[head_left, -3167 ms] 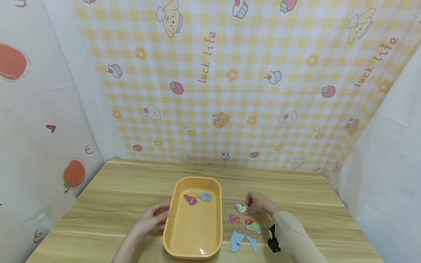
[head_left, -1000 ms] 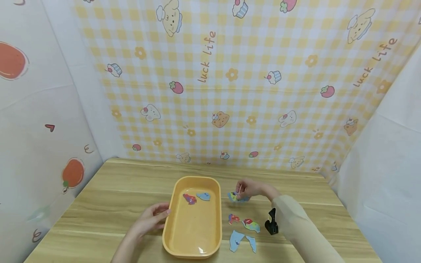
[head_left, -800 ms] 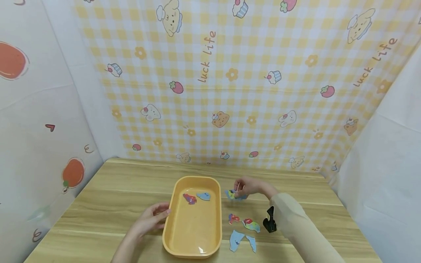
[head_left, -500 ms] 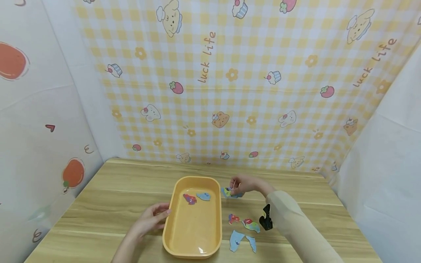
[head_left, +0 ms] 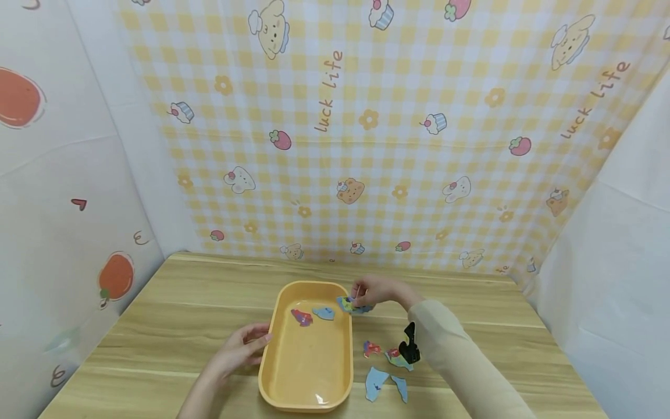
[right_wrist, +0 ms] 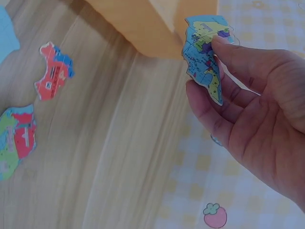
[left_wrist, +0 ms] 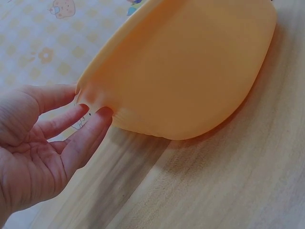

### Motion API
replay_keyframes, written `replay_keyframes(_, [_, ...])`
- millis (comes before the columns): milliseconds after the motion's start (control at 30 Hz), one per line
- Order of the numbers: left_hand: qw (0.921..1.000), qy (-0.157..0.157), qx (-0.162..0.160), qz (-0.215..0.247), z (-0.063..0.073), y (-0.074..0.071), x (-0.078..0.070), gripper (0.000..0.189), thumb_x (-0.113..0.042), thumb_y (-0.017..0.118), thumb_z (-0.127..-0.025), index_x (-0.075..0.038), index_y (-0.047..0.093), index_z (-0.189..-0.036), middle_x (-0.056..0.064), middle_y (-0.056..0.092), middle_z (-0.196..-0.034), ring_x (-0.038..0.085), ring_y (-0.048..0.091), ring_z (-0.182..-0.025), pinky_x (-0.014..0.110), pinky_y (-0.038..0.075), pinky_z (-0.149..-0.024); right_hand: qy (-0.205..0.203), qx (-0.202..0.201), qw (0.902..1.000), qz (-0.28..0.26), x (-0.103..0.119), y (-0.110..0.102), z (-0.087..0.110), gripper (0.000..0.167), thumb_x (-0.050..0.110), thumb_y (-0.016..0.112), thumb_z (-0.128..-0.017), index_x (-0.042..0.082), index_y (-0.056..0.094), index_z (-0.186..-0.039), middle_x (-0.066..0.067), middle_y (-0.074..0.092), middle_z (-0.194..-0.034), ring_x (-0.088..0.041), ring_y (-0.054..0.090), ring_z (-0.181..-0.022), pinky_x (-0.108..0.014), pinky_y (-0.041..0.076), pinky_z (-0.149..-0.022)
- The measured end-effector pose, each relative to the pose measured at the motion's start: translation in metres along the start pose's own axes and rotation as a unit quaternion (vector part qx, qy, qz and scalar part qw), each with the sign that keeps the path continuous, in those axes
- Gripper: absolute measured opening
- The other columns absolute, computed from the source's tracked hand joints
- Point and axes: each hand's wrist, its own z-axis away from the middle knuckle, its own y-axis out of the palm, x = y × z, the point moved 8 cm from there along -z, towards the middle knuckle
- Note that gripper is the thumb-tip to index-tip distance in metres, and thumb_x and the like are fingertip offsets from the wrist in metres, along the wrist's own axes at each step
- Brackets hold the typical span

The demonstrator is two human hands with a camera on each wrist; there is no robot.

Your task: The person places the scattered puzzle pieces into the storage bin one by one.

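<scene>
My right hand pinches a map puzzle piece, blue with yellow and purple patches, between thumb and fingers. In the head view it holds the piece over the right rim of a yellow-orange tray, near the far corner. My left hand holds the tray's left side, its thumb at the rim and fingers against the outer wall. Inside the tray's far end lie a red-purple piece and a light blue piece.
Right of the tray, on the wooden table, lie a red piece, a green-and-red piece partly behind the black wrist device, a wide blue piece and a narrow blue piece. A checked cloth hangs behind.
My right hand has picked the multicoloured puzzle piece up from the table and carried it left to the tray's rim. The left hand and the tray stay where they were.
</scene>
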Motion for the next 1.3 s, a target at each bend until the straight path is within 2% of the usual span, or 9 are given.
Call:
replay_keyframes(433, [1.0, 0.001, 0.0, 0.003, 0.0, 0.002, -0.001, 0.062, -0.024, 0.056, -0.09, 0.013, 0.031, -0.132, 0.03, 0.046, -0.124, 0.018, 0.058, -0.099, 0.037, 0.057, -0.083, -0.012, 0.002, 0.9982, 0.058, 0.022, 0.013, -0.021, 0.008, 0.011, 0.062, -0.086, 0.005, 0.06, -0.088, -0.004, 0.06, -0.083, -0.009, 0.051, -0.071, -0.017, 0.046, -0.056])
replay_keyframes(700, [1.0, 0.002, -0.006, 0.003, -0.001, 0.001, -0.001, 0.061, -0.024, 0.057, -0.09, 0.014, 0.031, -0.131, 0.031, 0.045, -0.124, 0.021, 0.057, -0.101, 0.038, 0.057, -0.083, -0.01, 0.005, 0.9987, 0.049, 0.031, 0.019, -0.027, 0.008, 0.01, 0.063, -0.085, 0.004, 0.059, -0.087, -0.005, 0.06, -0.084, -0.01, 0.051, -0.074, -0.017, 0.045, -0.059])
replay_keyframes(900, [1.0, 0.003, -0.007, -0.002, -0.001, 0.0, 0.001, 0.061, -0.025, 0.055, -0.091, 0.013, 0.031, -0.132, 0.031, 0.045, -0.125, 0.022, 0.057, -0.102, 0.039, 0.057, -0.082, -0.009, 0.006, 0.9972, 0.074, 0.035, 0.024, -0.034, 0.007, 0.011, 0.064, -0.084, 0.005, 0.059, -0.085, -0.003, 0.059, -0.083, -0.01, 0.05, -0.075, -0.02, 0.045, -0.063])
replay_keyframes(1133, [0.9999, 0.0, -0.014, -0.001, -0.002, -0.002, 0.003, 0.062, -0.027, 0.058, -0.089, 0.012, 0.033, -0.132, 0.03, 0.045, -0.126, 0.021, 0.057, -0.103, 0.038, 0.057, -0.082, -0.012, 0.018, 0.9975, 0.067, 0.041, 0.037, -0.042, 0.006, 0.009, 0.063, -0.084, 0.005, 0.059, -0.083, -0.001, 0.057, -0.079, -0.009, 0.047, -0.071, -0.018, 0.043, -0.061])
replay_keyframes(1300, [0.9999, 0.002, -0.01, -0.003, -0.001, -0.002, 0.002, 0.064, -0.028, 0.058, -0.089, 0.012, 0.033, -0.132, 0.03, 0.045, -0.126, 0.021, 0.057, -0.103, 0.038, 0.057, -0.082, 0.0, 0.018, 0.9979, 0.063, 0.043, 0.047, -0.048, 0.007, 0.009, 0.065, -0.083, 0.005, 0.059, -0.081, 0.002, 0.054, -0.076, -0.009, 0.046, -0.071, -0.016, 0.041, -0.059])
